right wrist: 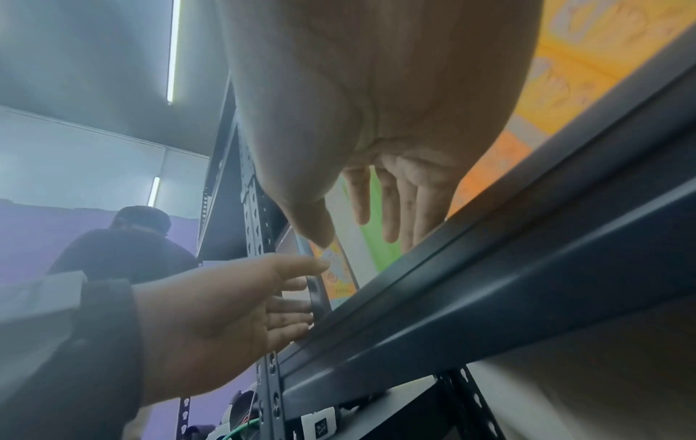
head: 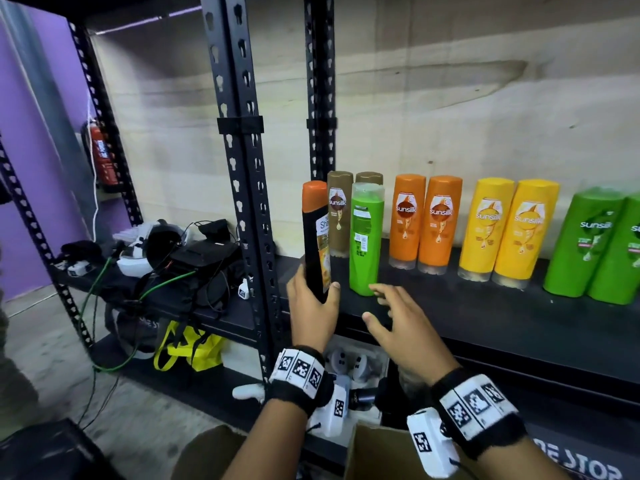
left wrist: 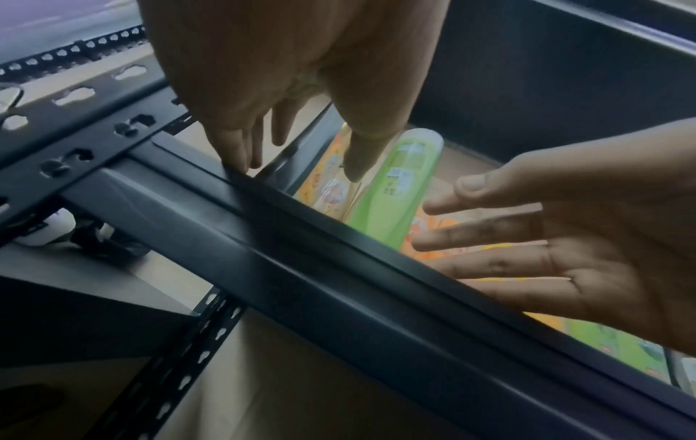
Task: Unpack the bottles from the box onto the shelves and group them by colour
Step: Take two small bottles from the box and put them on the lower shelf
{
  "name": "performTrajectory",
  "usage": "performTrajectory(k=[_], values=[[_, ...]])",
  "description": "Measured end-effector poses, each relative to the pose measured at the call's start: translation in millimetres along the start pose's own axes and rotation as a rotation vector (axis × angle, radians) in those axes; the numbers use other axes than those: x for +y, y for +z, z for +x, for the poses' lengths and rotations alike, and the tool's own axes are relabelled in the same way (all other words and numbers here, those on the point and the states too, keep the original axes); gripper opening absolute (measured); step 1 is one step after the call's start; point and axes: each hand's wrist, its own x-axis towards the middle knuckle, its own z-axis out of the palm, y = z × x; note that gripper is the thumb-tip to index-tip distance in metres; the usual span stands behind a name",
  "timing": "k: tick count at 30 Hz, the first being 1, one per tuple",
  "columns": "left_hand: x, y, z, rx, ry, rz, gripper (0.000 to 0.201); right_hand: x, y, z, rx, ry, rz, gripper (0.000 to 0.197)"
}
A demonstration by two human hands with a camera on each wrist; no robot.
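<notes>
The left hand [head: 313,308] grips the base of an upright black bottle [head: 316,237] at the shelf [head: 485,317] front; the right hand [head: 403,332], fingers spread and holding nothing, sits just beside the standing green bottle [head: 365,237]

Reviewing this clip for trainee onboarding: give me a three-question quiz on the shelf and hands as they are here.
1. True or false: the left hand holds a black bottle with an orange cap.
2. Multiple choice: the lone green bottle near the right hand stands in front of which pair? A) yellow bottles B) brown bottles C) orange bottles
3. Fill in: the right hand's fingers are ____, holding nothing.

Key
1. True; its grip is around the bottle's lower part.
2. B.
3. Spread (open), just short of the green bottle's base.
</notes>
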Motion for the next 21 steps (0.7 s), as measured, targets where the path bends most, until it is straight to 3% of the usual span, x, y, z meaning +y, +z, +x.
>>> performTrajectory(k=[2,6,10,21], values=[[3.1,-0.6,-10.0,0.03,0.03,-0.025,0.066,2.1,-8.7,-13.8,0.018,-0.067,-0.032,0.038],[18.2,0.0,-32.6,0.082,0.173,-0.087,0.032,4.0,-29.3,-45.5,0.047,-0.141,-0.153,0.022],[32.7,13.2,-64.0,-0.134,0.303,-0.059,0.005,10.4,-44.1,-73.7,-0.014,-0.081,-0.24,0.019],[25.3,58.5,-130.3,-0.757,0.317,0.385,0.027,50.4,-75.3,-142.2,-0.245,0.229,-0.344,0.016]])
